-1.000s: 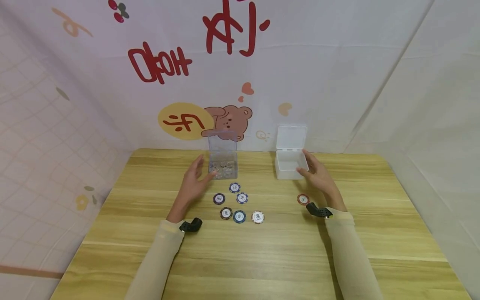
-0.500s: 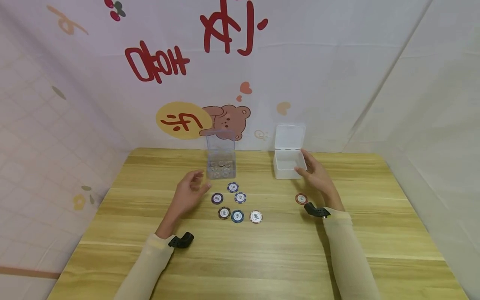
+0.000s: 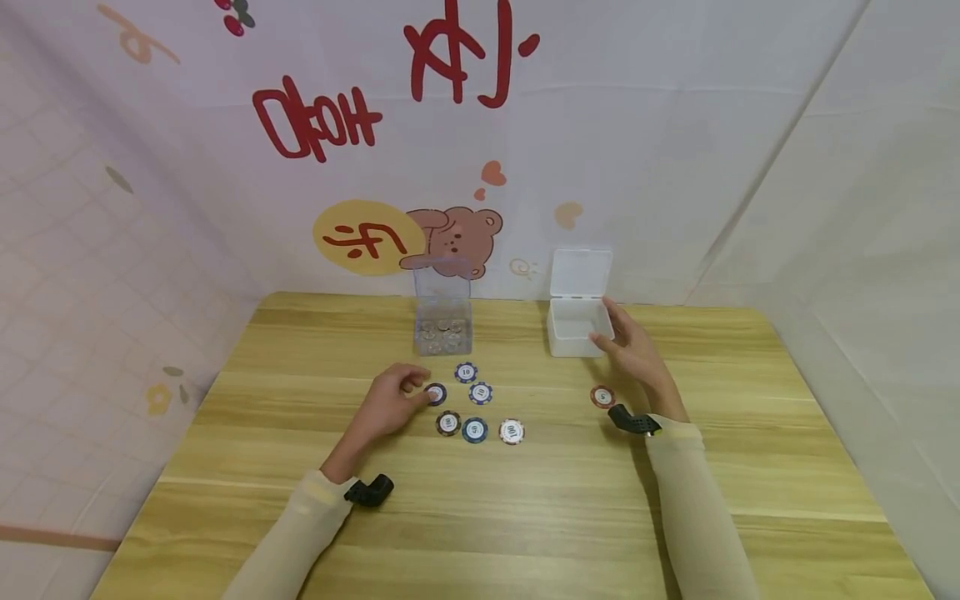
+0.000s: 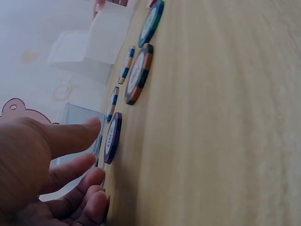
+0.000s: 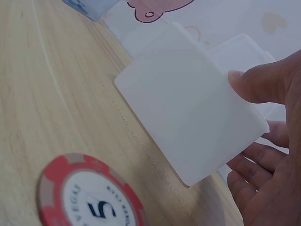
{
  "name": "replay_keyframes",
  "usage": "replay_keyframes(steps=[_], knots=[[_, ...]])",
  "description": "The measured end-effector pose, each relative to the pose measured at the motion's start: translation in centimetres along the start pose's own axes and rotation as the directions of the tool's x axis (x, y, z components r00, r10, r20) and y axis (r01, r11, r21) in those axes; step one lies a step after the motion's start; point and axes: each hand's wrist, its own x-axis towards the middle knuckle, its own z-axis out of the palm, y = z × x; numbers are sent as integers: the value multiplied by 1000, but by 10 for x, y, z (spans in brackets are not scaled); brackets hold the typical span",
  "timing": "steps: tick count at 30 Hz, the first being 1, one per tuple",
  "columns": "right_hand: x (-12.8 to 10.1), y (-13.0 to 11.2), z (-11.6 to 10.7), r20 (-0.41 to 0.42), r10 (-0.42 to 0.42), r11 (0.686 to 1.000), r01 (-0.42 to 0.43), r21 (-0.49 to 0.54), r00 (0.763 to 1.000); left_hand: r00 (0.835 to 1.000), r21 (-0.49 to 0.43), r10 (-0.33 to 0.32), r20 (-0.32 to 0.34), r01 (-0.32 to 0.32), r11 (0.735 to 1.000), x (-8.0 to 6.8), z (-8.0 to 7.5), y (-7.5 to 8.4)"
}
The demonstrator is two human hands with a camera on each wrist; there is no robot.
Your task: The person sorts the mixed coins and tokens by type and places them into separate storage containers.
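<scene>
My left hand (image 3: 390, 400) is at a purple-edged poker chip (image 4: 113, 139) lying flat on the table; the thumb overlaps it in the head view. In the left wrist view the thumb and fingers stand apart beside it, with nothing between them. With thumb on the front rim and fingers along the right side, my right hand (image 3: 636, 350) holds a small white box (image 3: 576, 347), its lid raised. A clear lidded box (image 3: 444, 342), lid up, contains several transparent round pieces. Two blue chips, one marked 10 (image 3: 466, 372), lie just in front of it.
A brown chip (image 3: 448, 423), a green-blue chip (image 3: 475, 430) and a white chip (image 3: 512, 432) lie nearer the front. A red chip (image 3: 602, 397) marked 5 sits by the right wrist. Behind the wooden table (image 3: 555, 525) hangs a printed white cloth (image 3: 645, 150).
My left hand has left the clear box's side and come forward and down to the purple-edged chip. The right hand keeps its hold on the white box.
</scene>
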Motion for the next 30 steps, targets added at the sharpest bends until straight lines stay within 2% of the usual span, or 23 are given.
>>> replay_keyframes(steps=[5,15,22,30], knots=[[0,1,0,-1,-4,1000,4,23,1000,1000,44,-3,6,3,999,2,4,-2],[1,3,0,2,13,1000,-13,26,1000,999,95,47,24,-49,994,2,7,-2],[0,2,-1,-3,7,1000,-7,25,1000,993,127,110,45,-115,985,2,7,-2],[0,4,-1,-2,14,1000,-14,9,1000,989,122,136,53,-141,982,2,5,-2]])
